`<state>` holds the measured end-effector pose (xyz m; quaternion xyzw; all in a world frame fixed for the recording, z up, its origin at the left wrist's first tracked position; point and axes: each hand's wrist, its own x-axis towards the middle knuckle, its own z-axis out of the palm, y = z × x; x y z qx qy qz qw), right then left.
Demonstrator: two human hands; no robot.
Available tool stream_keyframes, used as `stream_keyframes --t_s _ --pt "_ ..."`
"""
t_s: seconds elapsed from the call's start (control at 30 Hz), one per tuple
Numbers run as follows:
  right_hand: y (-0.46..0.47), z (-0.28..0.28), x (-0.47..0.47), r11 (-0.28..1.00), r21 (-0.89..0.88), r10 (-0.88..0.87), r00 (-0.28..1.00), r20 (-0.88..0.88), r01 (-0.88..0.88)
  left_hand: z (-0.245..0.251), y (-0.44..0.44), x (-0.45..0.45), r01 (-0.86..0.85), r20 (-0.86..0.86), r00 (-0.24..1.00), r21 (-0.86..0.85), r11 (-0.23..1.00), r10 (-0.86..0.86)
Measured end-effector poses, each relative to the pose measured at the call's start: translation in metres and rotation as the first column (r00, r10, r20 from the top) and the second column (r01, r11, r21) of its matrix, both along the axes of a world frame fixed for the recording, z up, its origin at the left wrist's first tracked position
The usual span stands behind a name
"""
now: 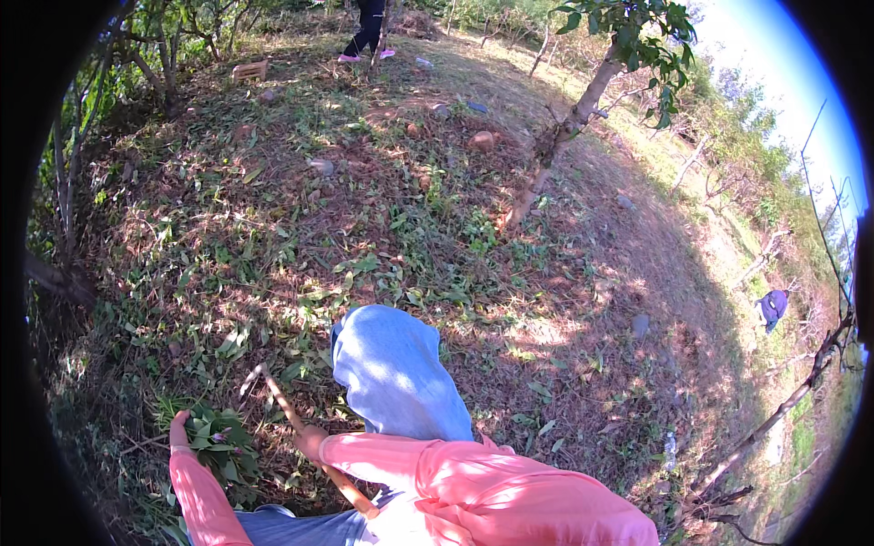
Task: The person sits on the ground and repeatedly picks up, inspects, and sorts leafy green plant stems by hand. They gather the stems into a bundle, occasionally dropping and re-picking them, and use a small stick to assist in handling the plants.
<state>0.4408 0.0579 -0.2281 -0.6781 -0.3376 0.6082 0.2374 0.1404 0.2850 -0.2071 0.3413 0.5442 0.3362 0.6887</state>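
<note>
At the lower left, my left hand [179, 431] is against a bunch of green leafy plants [222, 440] with small purple-pink flowers; its fingers are partly hidden among the leaves. My right hand [312, 442] is closed around the wooden handle [348, 490] of a hoe-like hand tool. The tool's metal head [252, 377] lies up and left of that hand, just above the ground and to the right of the bunch. Both my arms are in pink sleeves, and my bent knee in blue denim stands in the middle.
A slender tree trunk [539, 174] rises upslope, near stones [482, 140]. Bare branches [778, 423] reach in at right. A wooden crate [250, 71] lies near the top. One person [369, 31] stands upslope; another person [772, 307] is far right. Cut weeds cover the slope.
</note>
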Motion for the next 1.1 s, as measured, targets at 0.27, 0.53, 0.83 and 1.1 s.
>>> stream_keyframes --t_s 0.27,0.53,0.83,1.1 --pt "0.014 0.09 0.013 0.911 0.285 -0.274 0.955 -0.117 0.296 0.005 -0.011 -0.005 -0.096 0.062 0.993 -0.057 0.994 0.099" --pt "0.021 0.041 0.018 0.933 0.116 -0.358 0.908 0.219 0.34 -0.009 -0.003 -0.012 -0.071 0.016 0.997 -0.029 0.997 0.072" --pt "-0.015 0.049 -0.004 0.994 0.087 -0.054 0.996 -0.077 0.061 0.01 -0.01 0.008 -0.01 0.034 0.999 -0.011 1.0 0.011" --pt "0.021 0.109 0.029 0.938 0.031 -0.152 0.489 -0.859 0.344 0.006 -0.013 -0.001 -0.061 0.087 0.994 -0.06 0.996 0.066"
